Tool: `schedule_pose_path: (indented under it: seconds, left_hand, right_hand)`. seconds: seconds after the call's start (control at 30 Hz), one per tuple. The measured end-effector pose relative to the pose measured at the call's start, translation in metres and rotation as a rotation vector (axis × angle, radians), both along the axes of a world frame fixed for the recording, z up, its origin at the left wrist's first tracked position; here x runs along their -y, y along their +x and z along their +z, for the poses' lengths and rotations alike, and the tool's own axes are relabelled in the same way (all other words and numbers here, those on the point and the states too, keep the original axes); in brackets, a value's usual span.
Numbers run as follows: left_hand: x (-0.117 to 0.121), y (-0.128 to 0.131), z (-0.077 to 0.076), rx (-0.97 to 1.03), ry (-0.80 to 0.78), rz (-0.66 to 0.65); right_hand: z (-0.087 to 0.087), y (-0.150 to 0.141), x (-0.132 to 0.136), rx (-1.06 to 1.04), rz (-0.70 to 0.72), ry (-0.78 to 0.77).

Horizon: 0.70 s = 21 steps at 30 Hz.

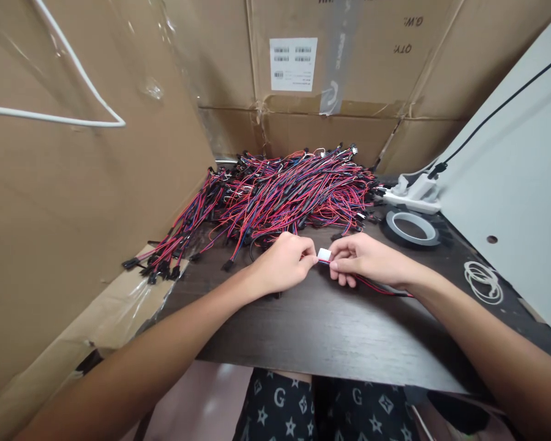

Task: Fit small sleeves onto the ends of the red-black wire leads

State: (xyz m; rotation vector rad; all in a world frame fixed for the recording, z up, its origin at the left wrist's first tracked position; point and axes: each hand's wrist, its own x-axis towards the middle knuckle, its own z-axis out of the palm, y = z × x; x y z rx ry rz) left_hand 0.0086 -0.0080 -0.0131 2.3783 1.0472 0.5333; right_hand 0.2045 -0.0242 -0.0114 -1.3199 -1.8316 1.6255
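Two bare forearms reach in from the lower corners and slope up toward each other, their hands meeting over the middle of the worktop [312, 324]. Between the fingertips sits a small white piece [324, 253], with coloured wire along its lower edge.

The left hand [287, 263] comes in from the left, back of the hand upward and knuckles bent, its thumb and forefinger pinched narrow at the white piece's left side; whether they grip the piece or the wire end there is hard to tell. The right hand [365, 260] is turned with its thumb toward the camera and fingers curled, thumb and forefinger closed on the wire at the piece's right side. Red and black wires [376, 286] trail from beneath this hand toward its wrist.

Behind both hands lies a broad, tangled heap of red and blue wires [289, 199] with black connectors, a looser bunch [172, 245] spreading to the left. Right of the heap are a white power strip [413, 201] and a roll of tape [411, 228] lying flat; nearer the white panel [509, 147] rests a coiled white cord [483, 282]. Cardboard [229, 55] stands behind.
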Motion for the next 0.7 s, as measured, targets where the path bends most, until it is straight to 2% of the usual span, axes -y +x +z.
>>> schedule_pose_path:
  seconds: [0.23,0.43,0.57,0.7]
  left_hand:
    - [-0.0039,0.0019,0.0027,0.127,-0.254,0.056]
    - [-0.0034,0.0017,0.0062,0.263,-0.512,0.057]
    - [-0.0018,0.0012,0.0075,0.286,-0.588,0.041]
    - [-0.0018,0.0009,0.0079,0.291,-0.597,0.014]
  right_hand:
    - [0.0037,-0.0039,-0.0007,0.087,-0.111,0.228]
    - [0.0082,-0.0044,0.0001,0.031,-0.107,0.295]
    - [0.0096,-0.0022,-0.0009,0.016,-0.066,0.309]
    - [0.0069,-0.0011,-0.0023,0.021,-0.061,0.316]
